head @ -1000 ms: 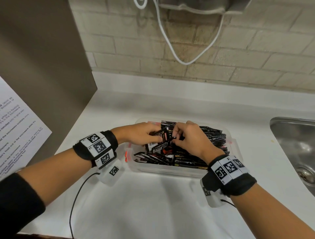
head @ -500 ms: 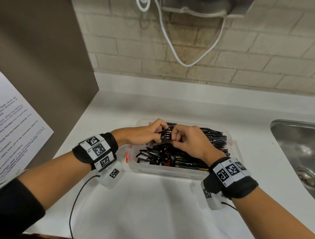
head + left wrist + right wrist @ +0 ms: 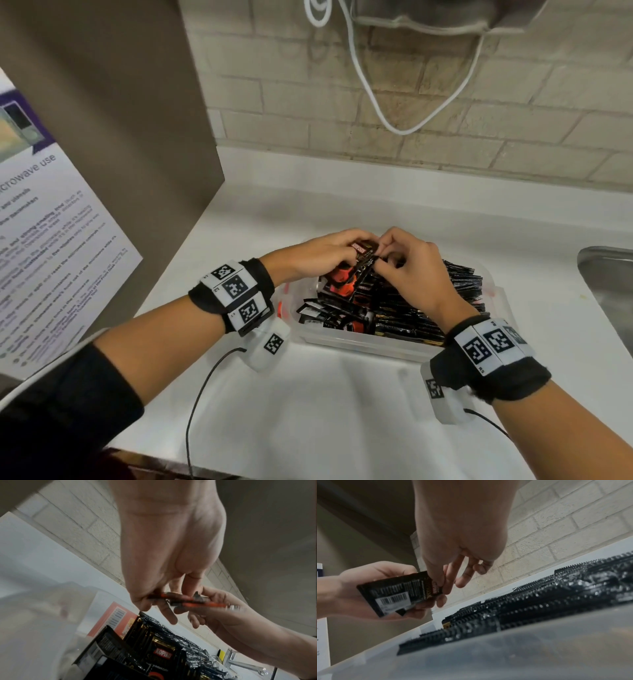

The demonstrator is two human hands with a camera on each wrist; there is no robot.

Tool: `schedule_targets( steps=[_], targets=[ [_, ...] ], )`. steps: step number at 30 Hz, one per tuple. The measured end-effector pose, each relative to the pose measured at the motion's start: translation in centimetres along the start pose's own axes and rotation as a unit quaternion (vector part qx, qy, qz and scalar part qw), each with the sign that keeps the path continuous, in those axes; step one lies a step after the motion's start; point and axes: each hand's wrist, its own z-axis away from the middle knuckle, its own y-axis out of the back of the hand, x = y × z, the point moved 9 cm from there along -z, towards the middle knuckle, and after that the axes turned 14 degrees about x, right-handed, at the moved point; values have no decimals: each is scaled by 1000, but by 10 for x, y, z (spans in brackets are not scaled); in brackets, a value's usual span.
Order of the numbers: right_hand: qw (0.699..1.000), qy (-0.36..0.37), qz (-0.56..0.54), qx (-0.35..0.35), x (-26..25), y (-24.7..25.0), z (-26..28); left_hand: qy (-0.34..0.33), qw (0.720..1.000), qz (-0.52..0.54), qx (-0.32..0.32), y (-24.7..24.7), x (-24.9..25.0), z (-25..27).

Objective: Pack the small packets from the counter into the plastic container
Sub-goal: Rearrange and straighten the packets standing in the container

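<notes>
Now both hands — left hand (image 3: pixel 329 255), right hand (image 3: pixel 411 263) — pinch a few packets (image 3: pixel 363 255) above the plastic container (image 3: pixel 359 346), mid-frame; loosely pinched, they could fan out and spill onto the table (image 3: pixel 308 411).

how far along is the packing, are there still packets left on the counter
Nearly done, it seems. The plastic container is already crammed with dark packets, many standing in a row. In hand: the left hand and right hand both hold a few packets above the container. Left: setting those in. No loose packets show on the counter in view.
</notes>
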Motion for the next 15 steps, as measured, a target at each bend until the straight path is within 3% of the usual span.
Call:
schedule_targets(
  steps=[9,15],
  targets=[
    [995,-62,-78,-13,4,-4,2,-60,994,-47,83,20,-1,-9],
    [997,-52,5,-53,9,-11,0,-90,985,-116,96,17,-3,-8]
  ],
)
